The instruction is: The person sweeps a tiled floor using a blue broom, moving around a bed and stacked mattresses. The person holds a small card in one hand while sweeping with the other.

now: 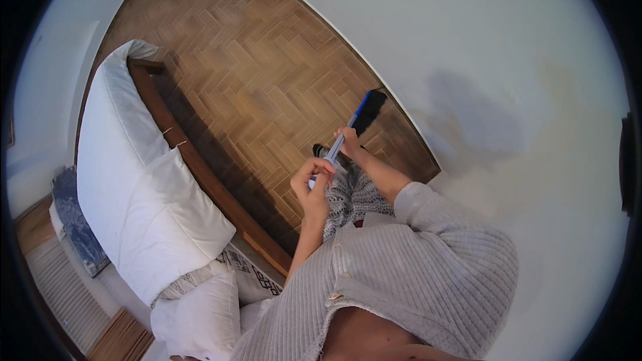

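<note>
A brush [369, 113] with black bristles, a blue edge on its head and a grey-blue handle slants up and to the right in front of my body. My left hand [313, 178] is wrapped around the lower end of the handle. Closer to the bristles, my right hand [348, 141] grips the same handle. The bristle head appears over the herringbone floor [261, 95], near the foot of the wall. Whether the bristles touch the floor or wall, I cannot tell.
To my left is a bed with a wooden side rail [200, 175], a white duvet [135, 160] and a white pillow [200, 316]. A pale wall [491, 110] runs along my right, with its baseboard meeting the floor. A blue-grey patterned item [77, 220] lies beyond the bed.
</note>
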Motion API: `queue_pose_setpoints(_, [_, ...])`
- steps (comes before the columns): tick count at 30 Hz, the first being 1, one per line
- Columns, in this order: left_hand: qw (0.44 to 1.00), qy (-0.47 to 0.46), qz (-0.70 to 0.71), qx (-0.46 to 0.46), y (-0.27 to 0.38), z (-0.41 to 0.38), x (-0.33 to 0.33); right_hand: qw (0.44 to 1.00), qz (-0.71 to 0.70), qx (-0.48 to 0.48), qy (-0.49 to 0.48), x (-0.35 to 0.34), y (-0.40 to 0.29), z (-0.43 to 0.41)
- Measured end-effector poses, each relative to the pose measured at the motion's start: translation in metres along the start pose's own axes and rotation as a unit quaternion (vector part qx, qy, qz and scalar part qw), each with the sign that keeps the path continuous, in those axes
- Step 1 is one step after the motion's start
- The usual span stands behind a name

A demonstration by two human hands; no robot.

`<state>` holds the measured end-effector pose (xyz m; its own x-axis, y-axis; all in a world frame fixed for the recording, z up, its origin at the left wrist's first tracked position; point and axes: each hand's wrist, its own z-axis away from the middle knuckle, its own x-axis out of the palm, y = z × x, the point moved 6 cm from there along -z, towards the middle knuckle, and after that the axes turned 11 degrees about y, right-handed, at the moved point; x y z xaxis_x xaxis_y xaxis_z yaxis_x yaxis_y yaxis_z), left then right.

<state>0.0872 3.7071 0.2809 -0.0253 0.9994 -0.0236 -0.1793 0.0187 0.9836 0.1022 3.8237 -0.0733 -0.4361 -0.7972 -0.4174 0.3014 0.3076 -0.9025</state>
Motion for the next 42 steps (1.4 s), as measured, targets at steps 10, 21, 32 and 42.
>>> queue_pose_setpoints(10, [0.988, 0.026, 0.082, 0.130, 0.042, -0.063, -0.052, 0.984, -0.080, -0.160, -0.021, 0.074, -0.153, -0.094])
queue_pose_setpoints(21, [0.990, 0.122, -0.022, 0.065, 0.021, -0.113, -0.103, 0.962, -0.040, -0.242, -0.121, 0.184, -0.118, -0.099])
queue_pose_setpoints(32, [0.831, 0.463, 0.109, 0.289, 0.147, -0.026, -0.173, 0.774, -0.198, -0.332, -0.501, 0.138, -0.382, 0.017])
queue_pose_setpoints(42, [0.602, 0.722, -0.325, 0.102, 0.175, 0.042, -0.095, 0.386, -0.248, -0.309, -0.833, 0.092, -0.358, 0.153])
